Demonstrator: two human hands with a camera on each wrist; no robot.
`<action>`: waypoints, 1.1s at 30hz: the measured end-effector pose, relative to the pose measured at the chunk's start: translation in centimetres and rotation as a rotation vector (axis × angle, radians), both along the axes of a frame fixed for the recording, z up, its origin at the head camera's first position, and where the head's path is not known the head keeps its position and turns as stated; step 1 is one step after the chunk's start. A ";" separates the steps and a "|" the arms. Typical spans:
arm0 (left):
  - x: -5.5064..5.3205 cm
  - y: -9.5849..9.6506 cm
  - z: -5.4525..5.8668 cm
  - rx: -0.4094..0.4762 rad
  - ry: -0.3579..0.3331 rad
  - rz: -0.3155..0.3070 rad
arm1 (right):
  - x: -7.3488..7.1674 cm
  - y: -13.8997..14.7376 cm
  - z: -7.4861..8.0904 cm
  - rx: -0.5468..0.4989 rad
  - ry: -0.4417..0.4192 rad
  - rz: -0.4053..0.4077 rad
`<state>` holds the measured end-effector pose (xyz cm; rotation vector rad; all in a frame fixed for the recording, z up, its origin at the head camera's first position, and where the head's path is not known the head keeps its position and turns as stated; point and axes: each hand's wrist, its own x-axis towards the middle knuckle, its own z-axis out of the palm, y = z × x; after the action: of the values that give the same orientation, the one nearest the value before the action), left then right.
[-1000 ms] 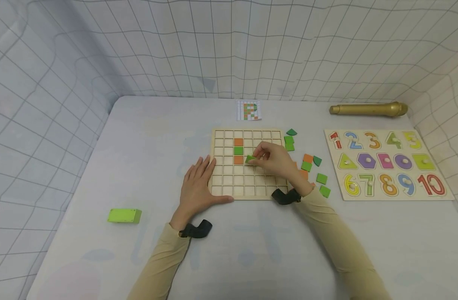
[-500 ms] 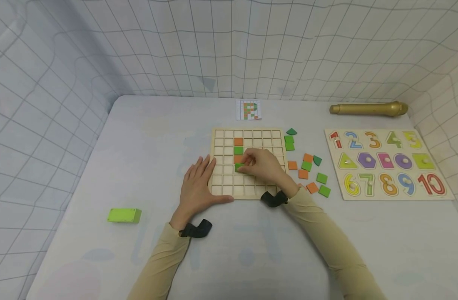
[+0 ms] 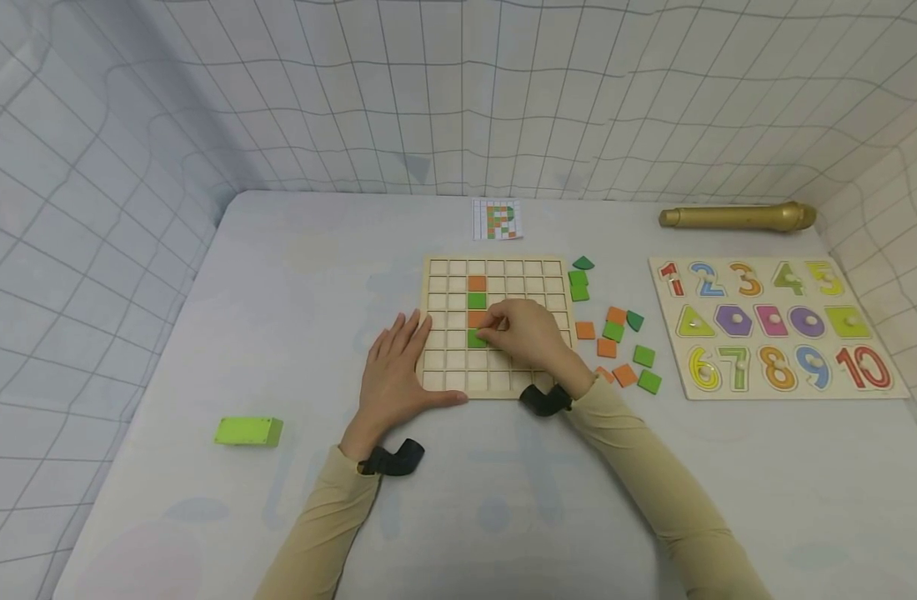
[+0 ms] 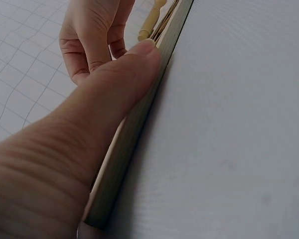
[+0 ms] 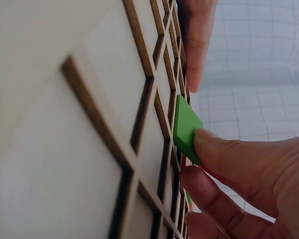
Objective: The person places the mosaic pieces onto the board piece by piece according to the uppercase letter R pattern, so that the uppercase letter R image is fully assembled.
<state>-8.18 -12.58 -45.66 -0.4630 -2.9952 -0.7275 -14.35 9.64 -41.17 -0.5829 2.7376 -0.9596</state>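
Note:
My right hand [image 3: 529,335] pinches a green square tile [image 5: 188,128] between thumb and fingers. It holds the tile low over the wooden grid board [image 3: 503,396], at the cell just below an orange tile [image 3: 475,319]. In the right wrist view the tile is slightly tilted against the grid ridges. Above it in the same column lie a green tile [image 3: 477,301] and another orange tile [image 3: 477,283]. My left hand [image 3: 398,375] rests with straight fingers along the board's left side. Its thumb [image 4: 134,64] lies along the near edge.
Right of the board lie several loose tiles, among them an orange square [image 3: 624,375] and a dark green quarter circle [image 3: 634,321]. A pattern card [image 3: 497,221] lies behind the board. Farther out are a number puzzle [image 3: 679,367], a gold microphone [image 3: 736,218] and a green block [image 3: 248,431].
My right hand has carried the green tile left and toward me, to the cell below the lower orange tile. Over the last half second it barely shifts. The left hand stays put.

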 end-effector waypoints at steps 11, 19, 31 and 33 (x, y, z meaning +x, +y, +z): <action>0.1 -0.1 0.0 0.006 0.015 -0.002 | 0.0 -0.3 0.0 0.065 0.030 -0.006; 0.0 0.0 0.1 0.005 0.001 0.001 | 0.1 0.0 0.1 0.048 0.007 0.016; 0.0 0.0 0.1 -0.004 -0.012 0.001 | 0.0 0.8 -0.3 -0.016 -0.017 0.088; 0.0 0.0 0.1 -0.003 -0.013 0.001 | 0.0 0.9 -0.3 -0.021 -0.011 0.097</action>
<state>-8.14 -12.56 -45.56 -0.4590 -3.0090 -0.7283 -14.35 10.58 -41.50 -0.7048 2.6656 -0.9674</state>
